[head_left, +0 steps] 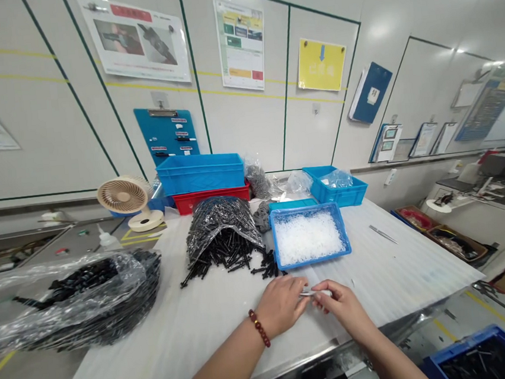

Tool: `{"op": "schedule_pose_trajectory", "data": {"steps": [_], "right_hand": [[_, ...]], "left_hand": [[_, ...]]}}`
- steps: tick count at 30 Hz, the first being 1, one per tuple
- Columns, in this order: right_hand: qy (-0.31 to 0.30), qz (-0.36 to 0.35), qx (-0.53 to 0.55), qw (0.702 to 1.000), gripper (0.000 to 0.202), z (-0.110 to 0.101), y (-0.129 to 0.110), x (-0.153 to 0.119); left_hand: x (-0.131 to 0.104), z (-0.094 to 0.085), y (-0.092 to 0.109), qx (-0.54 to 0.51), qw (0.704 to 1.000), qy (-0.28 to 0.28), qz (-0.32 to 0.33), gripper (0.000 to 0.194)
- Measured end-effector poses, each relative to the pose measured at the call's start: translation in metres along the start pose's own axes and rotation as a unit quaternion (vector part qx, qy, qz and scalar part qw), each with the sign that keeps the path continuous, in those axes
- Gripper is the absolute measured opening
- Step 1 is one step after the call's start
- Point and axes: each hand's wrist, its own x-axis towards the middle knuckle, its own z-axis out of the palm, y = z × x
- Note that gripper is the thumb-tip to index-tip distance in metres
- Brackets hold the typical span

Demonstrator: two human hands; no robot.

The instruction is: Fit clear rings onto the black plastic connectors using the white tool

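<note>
My left hand (283, 302), with a beaded bracelet at its wrist, is closed over the front of the table. Its fingertips meet at one end of a slim silver-and-white pen-like tool (307, 294). What else the left fingers hold is hidden. My right hand (337, 301) pinches the tool's other end between thumb and fingers. Just beyond the hands stands a blue tray (348, 246) filled with small white translucent pieces (309, 236). Left of it, black stick-like plastic parts (229, 250) spill from an open clear bag (219, 213). Several more black parts (267, 264) lie against the tray.
Tweezers (382, 234) lie on the right of the white table (195, 332). A large bag of black parts (97, 300) is at the left, near a small fan (124, 196). Blue bins (201, 172) stand behind. A blue crate (487, 354) sits below at the right.
</note>
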Motion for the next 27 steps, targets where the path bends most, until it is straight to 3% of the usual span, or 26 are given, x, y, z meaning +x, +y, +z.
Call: {"op": "schedule_pose_trajectory", "data": {"steps": [4,7,9,12,14,27], "right_hand": [[0.001,0.024,-0.002,1.000,0.030,-0.012,-0.008,-0.003],[0.098,0.016,0.028,0.995,0.035,-0.033,-0.009,-0.002],[0.188,0.000,0.043,0.981,0.038,-0.050,-0.007,0.000],[0.283,-0.003,0.041,0.958,0.039,-0.069,-0.005,0.005],[0.304,0.004,0.035,0.952,0.038,-0.074,-0.003,0.007],[0.288,0.005,-0.013,0.957,0.034,-0.070,-0.001,0.008]], "left_hand": [[0.000,-0.005,-0.005,-0.031,0.995,0.089,0.036,0.026],[0.001,-0.011,-0.012,-0.053,0.981,0.188,0.017,0.026],[0.001,-0.013,-0.016,-0.058,0.973,0.223,-0.006,0.024],[0.002,-0.011,-0.019,-0.059,0.973,0.223,-0.017,0.022],[0.003,-0.009,-0.020,-0.059,0.975,0.212,-0.021,0.022],[0.005,-0.009,-0.020,-0.060,0.978,0.198,-0.031,0.023]]}}
